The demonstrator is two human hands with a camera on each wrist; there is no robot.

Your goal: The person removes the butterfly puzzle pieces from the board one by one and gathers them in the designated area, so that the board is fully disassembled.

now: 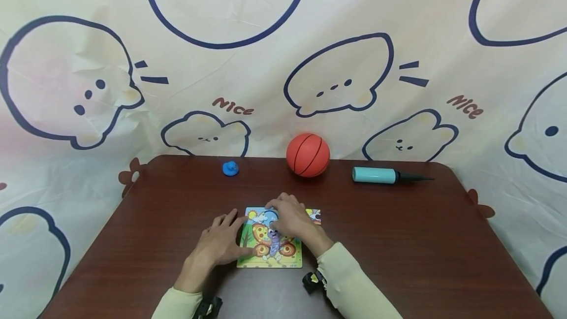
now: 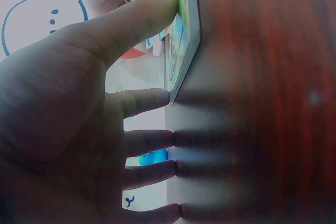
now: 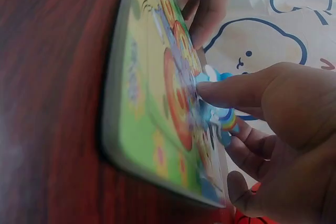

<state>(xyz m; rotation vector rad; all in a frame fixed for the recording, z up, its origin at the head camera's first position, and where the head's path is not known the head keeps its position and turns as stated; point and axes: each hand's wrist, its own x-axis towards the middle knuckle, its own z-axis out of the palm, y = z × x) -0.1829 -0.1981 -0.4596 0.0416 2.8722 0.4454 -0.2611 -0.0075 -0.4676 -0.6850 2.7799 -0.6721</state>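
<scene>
A butterfly jigsaw puzzle (image 1: 274, 255) lies flat on the table. My right hand (image 1: 290, 216) is over its upper part. Between thumb and fingers it pinches a blue puzzle piece (image 3: 229, 115) with a rainbow on it, tilted up from the picture. My left hand (image 1: 218, 241) rests at the puzzle's left side, fingers spread and straight. Its thumb (image 2: 152, 14) presses on the picture, and the index fingertip (image 2: 164, 96) is right at the edge. A small patterned piece (image 1: 314, 216) shows at the upper right, partly behind the right hand.
Along the back of the brown table (image 1: 398, 250) stand a small blue rubber duck (image 1: 230, 168), an orange toy basketball (image 1: 307, 155) and a light-blue hand pump (image 1: 374, 175) with a black nozzle. A printed cloth (image 1: 266, 78) hangs behind.
</scene>
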